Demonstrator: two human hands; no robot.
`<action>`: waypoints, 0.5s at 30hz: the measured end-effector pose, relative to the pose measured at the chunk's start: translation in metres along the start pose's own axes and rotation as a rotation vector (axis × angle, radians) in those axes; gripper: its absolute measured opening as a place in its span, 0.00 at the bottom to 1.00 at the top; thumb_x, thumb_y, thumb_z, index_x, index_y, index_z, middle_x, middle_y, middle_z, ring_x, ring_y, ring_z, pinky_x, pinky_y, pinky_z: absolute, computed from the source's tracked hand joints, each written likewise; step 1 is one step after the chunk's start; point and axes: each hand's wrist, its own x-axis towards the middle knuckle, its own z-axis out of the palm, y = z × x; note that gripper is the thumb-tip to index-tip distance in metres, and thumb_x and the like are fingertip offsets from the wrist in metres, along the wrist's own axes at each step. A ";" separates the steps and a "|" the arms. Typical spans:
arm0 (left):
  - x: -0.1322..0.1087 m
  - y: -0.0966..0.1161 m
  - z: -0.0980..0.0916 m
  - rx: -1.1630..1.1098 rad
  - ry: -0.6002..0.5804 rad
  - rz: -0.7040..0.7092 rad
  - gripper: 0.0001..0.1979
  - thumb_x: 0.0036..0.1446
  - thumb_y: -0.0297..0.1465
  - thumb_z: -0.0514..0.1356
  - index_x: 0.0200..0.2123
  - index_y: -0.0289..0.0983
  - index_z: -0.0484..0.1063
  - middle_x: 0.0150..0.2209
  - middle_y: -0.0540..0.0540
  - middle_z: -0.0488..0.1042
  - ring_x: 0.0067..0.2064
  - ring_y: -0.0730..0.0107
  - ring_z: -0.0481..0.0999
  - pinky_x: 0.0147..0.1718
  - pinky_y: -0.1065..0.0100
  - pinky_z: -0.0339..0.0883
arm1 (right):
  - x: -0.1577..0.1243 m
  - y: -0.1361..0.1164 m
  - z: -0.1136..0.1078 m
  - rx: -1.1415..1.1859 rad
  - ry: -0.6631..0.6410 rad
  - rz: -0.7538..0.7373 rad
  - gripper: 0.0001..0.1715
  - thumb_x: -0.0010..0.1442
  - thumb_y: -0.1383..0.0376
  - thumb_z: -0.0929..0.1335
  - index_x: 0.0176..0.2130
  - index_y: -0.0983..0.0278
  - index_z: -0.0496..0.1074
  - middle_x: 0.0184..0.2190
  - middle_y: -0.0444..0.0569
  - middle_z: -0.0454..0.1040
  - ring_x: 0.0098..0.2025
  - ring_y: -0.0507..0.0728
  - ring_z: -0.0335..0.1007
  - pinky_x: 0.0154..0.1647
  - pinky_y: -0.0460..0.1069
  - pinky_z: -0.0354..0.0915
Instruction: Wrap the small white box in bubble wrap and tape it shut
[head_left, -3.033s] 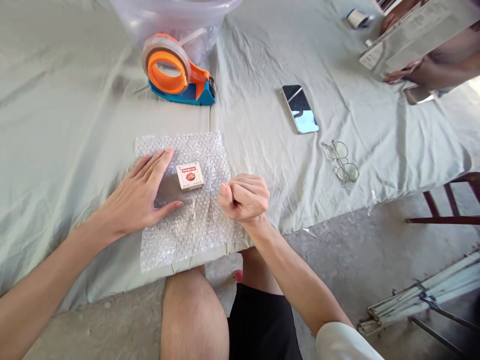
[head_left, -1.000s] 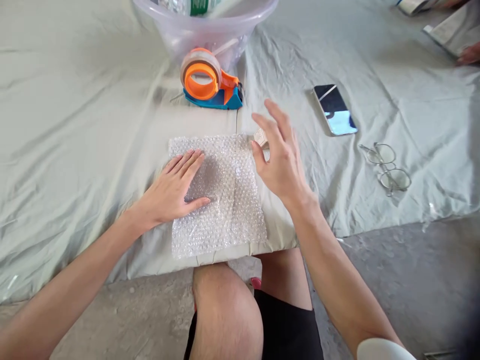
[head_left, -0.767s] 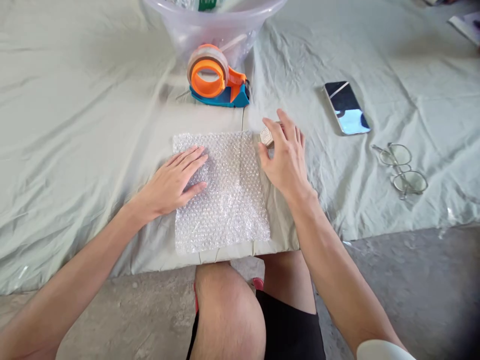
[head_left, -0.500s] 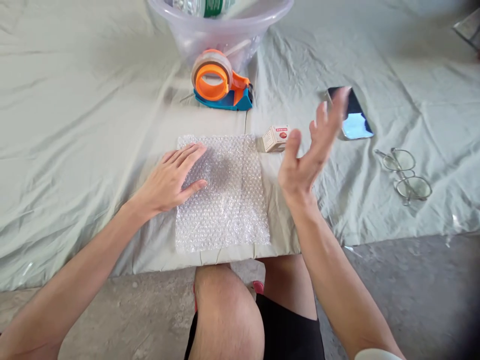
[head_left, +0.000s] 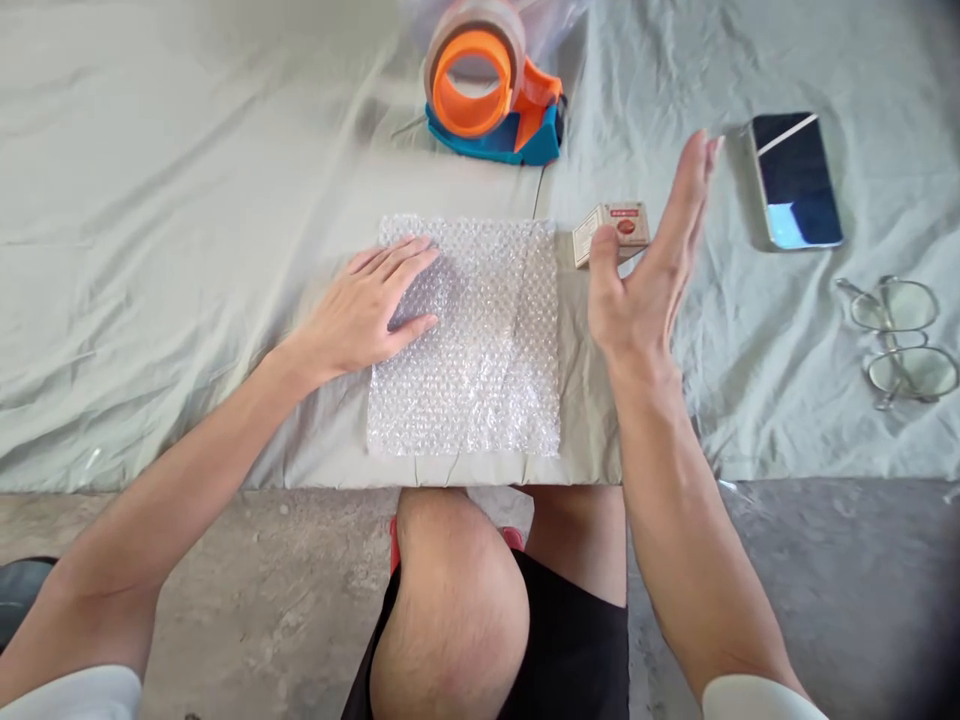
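**Entry: carton moved off the wrap, both hands empty**

Change noted. Item 1, small carton [head_left: 626, 222], cream with a red label: three seconds ago it sat in the middle of the bubble wrap sheet [head_left: 480, 370]. It now lies on the cloth-covered bench [head_left: 187, 200], just beside the sheet's far right corner and clear of it. The right hand carried it there and let go about half a second ago. The sheet now lies bare, flat and square to the near bench edge, with nothing on it except the left hand.

Left hand [head_left: 367, 310]: palm down on the sheet's left half, where it has stayed throughout. Its fingers [head_left: 401, 262] are straight and lightly spread, pinning the wrap. The thumb lies along the sheet and nothing is gripped.

Right hand [head_left: 645, 280]: raised on edge above the bench with the palm turned inward toward the sheet. Its fingers [head_left: 686, 190] are extended, close together and pointing away, and they hold nothing. The thumb overlaps the carton's near corner in this view. It probably hangs above the carton rather than touching it, but the angle does not settle that.

Also present:
- Tape dispenser [head_left: 491, 95], orange and blue, beyond the sheet.
- Smartphone [head_left: 795, 180], face up, at far right.
- Spectacles [head_left: 900, 340], folded open, nearer the bench edge.
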 end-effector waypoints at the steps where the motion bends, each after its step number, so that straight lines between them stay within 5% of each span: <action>1: 0.000 -0.001 0.000 -0.005 -0.014 0.000 0.36 0.82 0.43 0.58 0.85 0.38 0.59 0.87 0.35 0.58 0.88 0.39 0.58 0.86 0.36 0.52 | 0.001 0.002 0.001 0.012 -0.019 0.020 0.40 0.81 0.57 0.68 0.84 0.44 0.57 0.90 0.46 0.51 0.93 0.72 0.38 0.93 0.77 0.39; 5: 0.000 -0.006 -0.002 -0.030 -0.046 0.012 0.36 0.82 0.44 0.58 0.86 0.42 0.59 0.88 0.39 0.55 0.89 0.39 0.54 0.88 0.34 0.47 | 0.002 0.012 0.009 -0.021 -0.070 0.080 0.42 0.74 0.66 0.70 0.81 0.57 0.58 0.86 0.62 0.58 0.88 0.68 0.53 0.89 0.71 0.52; 8: 0.000 -0.009 -0.002 -0.036 -0.035 0.021 0.37 0.80 0.45 0.61 0.86 0.45 0.60 0.88 0.41 0.56 0.90 0.36 0.52 0.88 0.32 0.44 | 0.003 0.016 0.011 -0.022 -0.068 0.101 0.38 0.74 0.64 0.70 0.78 0.57 0.61 0.79 0.63 0.67 0.82 0.71 0.62 0.85 0.69 0.59; 15: 0.001 -0.007 -0.005 -0.011 -0.043 0.027 0.41 0.83 0.50 0.57 0.87 0.39 0.54 0.88 0.35 0.57 0.89 0.35 0.53 0.88 0.34 0.44 | 0.001 0.006 0.006 0.000 -0.033 0.069 0.40 0.76 0.63 0.70 0.79 0.56 0.58 0.85 0.62 0.59 0.89 0.71 0.49 0.90 0.72 0.49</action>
